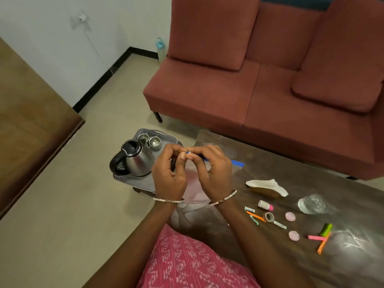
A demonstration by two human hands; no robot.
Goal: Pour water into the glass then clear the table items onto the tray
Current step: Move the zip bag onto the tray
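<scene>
We pinch the clear bag (236,163) at its blue zip strip, left hand (169,173) and right hand (217,171) meeting fingertip to fingertip. Just left of our hands, the tray (143,180) carries the kettle (138,161) and two steel cups (154,141). Right of them, paper scraps (315,238) lie on the counter (280,161).

**Red sofa, white wall and dark wood around the room**

A brick-red sofa (270,100) filled the far right. One loose cushion (212,32) leaned upright on its back and a second cushion (342,73) lay askew. A dark leg (158,117) showed under its left front corner. Just beside that end, a pale bottle (160,49) with a blue top stood against the white wall (41,38). A thin cable (93,44) hung down the wall. Black skirting (101,80) met the beige floor (89,163). A brown wooden top (27,121) filled the left edge.
</scene>
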